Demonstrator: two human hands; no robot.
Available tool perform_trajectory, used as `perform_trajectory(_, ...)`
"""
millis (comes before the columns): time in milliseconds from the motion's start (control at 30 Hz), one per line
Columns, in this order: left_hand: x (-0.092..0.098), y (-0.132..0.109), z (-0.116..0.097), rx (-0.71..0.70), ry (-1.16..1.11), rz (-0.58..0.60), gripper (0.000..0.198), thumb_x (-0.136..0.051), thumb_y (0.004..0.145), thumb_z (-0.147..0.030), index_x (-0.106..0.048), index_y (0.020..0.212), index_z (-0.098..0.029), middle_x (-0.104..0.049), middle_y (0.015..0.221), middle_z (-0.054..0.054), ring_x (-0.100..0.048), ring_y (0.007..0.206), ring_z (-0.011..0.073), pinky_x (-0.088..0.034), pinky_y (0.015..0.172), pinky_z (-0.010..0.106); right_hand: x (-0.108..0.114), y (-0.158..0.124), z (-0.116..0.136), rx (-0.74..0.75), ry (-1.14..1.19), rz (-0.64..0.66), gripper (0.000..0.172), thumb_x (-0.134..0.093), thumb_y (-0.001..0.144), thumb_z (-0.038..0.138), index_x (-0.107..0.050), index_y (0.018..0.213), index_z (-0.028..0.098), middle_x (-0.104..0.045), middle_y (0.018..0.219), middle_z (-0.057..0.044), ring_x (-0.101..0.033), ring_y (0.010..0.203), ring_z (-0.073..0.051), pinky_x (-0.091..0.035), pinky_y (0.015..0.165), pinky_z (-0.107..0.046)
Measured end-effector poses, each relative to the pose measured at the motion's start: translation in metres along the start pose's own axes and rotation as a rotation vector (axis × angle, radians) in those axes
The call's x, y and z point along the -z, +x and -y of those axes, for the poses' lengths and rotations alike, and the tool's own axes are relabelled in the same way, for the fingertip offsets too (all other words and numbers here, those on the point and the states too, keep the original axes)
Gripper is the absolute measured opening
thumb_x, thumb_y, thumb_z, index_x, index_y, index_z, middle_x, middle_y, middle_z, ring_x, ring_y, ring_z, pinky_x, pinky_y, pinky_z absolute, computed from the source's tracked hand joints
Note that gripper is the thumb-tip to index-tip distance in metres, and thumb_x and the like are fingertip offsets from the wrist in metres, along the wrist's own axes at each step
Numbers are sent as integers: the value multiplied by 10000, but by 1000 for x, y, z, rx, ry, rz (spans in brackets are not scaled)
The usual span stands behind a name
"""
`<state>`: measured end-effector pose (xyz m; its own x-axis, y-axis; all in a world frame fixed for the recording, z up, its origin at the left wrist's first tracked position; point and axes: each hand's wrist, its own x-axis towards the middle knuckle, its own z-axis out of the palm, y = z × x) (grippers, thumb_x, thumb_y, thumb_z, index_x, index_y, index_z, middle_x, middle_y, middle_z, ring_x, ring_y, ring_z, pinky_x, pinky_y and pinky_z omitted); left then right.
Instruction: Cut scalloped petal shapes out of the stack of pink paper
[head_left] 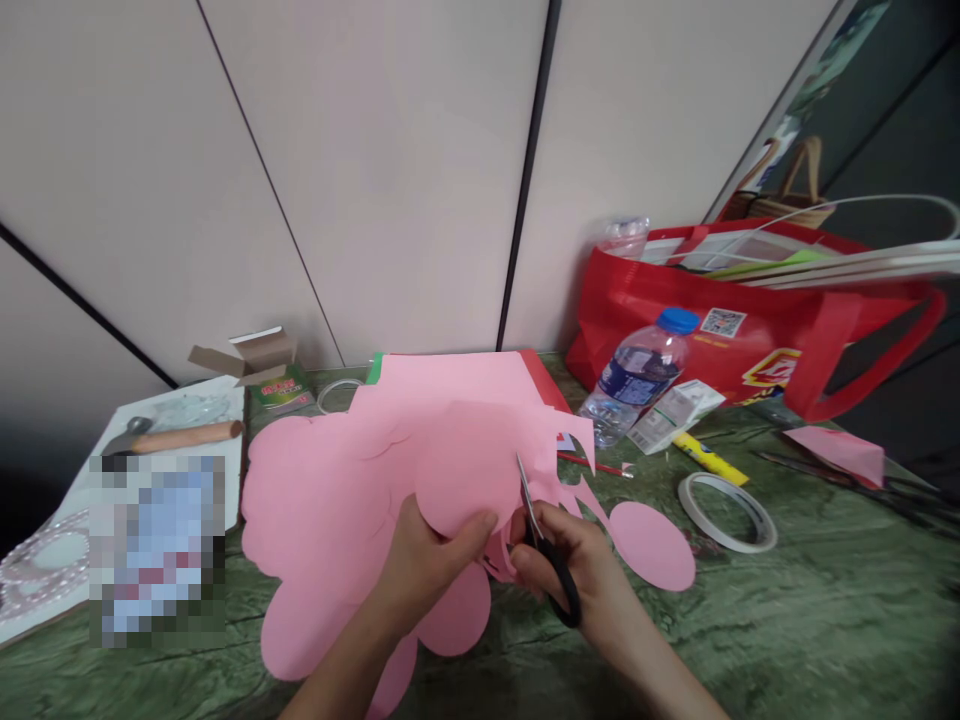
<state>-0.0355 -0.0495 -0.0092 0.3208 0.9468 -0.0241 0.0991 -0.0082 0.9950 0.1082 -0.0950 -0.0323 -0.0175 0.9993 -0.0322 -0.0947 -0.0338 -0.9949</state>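
My left hand [424, 560] pinches the lower edge of a large pink paper sheet [352, 480] with rounded, scalloped cut edges, holding it up over the green table. My right hand [562, 565] is closed around black-handled scissors [544, 545], whose blades point up into the paper's right side. A cut pink oval [651, 545] lies on the table just right of that hand. More pink rounded pieces [457, 615] hang or lie under my hands.
A tape ring [726, 512], a yellow glue stick [709, 458], a water bottle [637, 378] and a red bag [750, 320] are at the right. A small open box [262, 365], a wooden-handled tool [184, 437] and white sheets lie at the left. A wall stands behind.
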Motion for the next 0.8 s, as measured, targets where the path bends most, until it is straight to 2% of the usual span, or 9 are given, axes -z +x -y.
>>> perform_trajectory(567,2,3,5,-17,-8,-24,247,-615,694,-230,-558,466,-155,-552,407,-15,-496,392,101,-384,403,200,1,0,-3,-14,-69,-23,221,-649,673,339,-496,606,194,-426,414,68,-363,325,-82,-271,323,-203)
perform_trajectory(800,1,3,6,-17,-80,-42,336,-601,712,-261,-475,413,-173,-466,368,-39,-426,350,75,-366,382,197,1,-1,-6,-13,-103,-19,213,-626,700,326,-488,602,197,-432,399,71,-370,312,-81,-264,318,-198)
